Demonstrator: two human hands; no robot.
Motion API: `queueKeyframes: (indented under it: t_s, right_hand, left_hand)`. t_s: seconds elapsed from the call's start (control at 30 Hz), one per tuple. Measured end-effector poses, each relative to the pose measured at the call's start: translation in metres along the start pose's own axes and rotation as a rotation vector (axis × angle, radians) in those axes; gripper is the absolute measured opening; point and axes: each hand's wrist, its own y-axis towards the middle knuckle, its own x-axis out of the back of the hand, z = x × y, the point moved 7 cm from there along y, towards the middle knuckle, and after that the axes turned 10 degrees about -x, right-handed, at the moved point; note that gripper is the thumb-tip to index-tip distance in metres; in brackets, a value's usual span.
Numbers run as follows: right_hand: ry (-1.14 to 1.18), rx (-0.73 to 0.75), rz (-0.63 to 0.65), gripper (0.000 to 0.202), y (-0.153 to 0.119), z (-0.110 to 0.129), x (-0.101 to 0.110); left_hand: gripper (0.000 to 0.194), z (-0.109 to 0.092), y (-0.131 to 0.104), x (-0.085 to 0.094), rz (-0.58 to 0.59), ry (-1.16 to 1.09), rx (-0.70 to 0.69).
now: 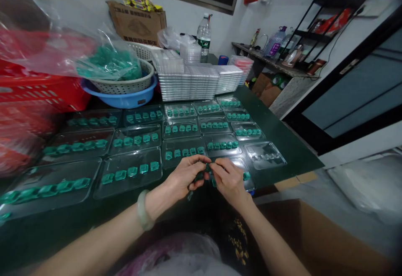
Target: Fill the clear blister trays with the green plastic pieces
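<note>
My left hand (186,177), with a pale bangle (145,211) at the wrist, is closed around small dark green pieces whose kind I cannot make out. One small dark green piece (207,167) sits between the fingertips of both hands. My right hand (230,181) pinches at it from the other side. Partly hidden under my right hand lies a clear plastic tray holding green translucent pieces (246,176). Beyond it, similar trays stand in rows on the dark green table, each with a line of such pieces, like the tray (150,163) left of my hands.
Stacks of clear trays (188,84) stand at the back. Left of them, a bag of green pieces (109,62) rests in a basket above a blue basin (125,100). A red basket (40,91) is far left; a cardboard box (314,234) stands below right.
</note>
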Motion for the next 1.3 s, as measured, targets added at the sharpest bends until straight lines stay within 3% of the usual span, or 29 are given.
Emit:
queueKeyframes:
  t_s: [0.17, 0.33, 0.47, 0.7, 0.87, 1.13, 1.3]
  right_hand:
    - [0.300, -0.153, 0.089, 0.015, 0.002, -0.009, -0.008]
    - [0.472, -0.239, 0.082, 0.028, 0.003, -0.010, -0.009]
    - [0.503, -0.219, 0.137, 0.030, 0.002, -0.006, -0.011]
    - [0.436, -0.224, -0.027, 0.021, -0.005, -0.009, -0.007]
    - [0.376, -0.223, 0.064, 0.011, 0.000, -0.006, -0.008]
    - [0.417, -0.374, 0.087, 0.006, 0.004, -0.010, -0.012]
    - [0.516, -0.464, 0.157, 0.005, 0.006, -0.013, -0.019]
  left_hand:
    - [0.016, -0.004, -0.001, -0.004, 0.025, 0.016, -0.069]
    - [0.014, -0.007, -0.001, -0.002, 0.007, 0.027, -0.113]
    - [0.012, -0.006, -0.001, 0.001, -0.007, 0.019, -0.129]
    - [0.022, 0.006, -0.001, 0.003, -0.023, -0.097, -0.117]
    - [0.025, 0.004, -0.005, 0.000, -0.024, -0.119, -0.145]
    - [0.020, -0.017, -0.018, 0.004, 0.038, 0.191, -0.321]
    - [0.026, -0.002, -0.017, 0.002, 0.163, 0.017, -0.114]
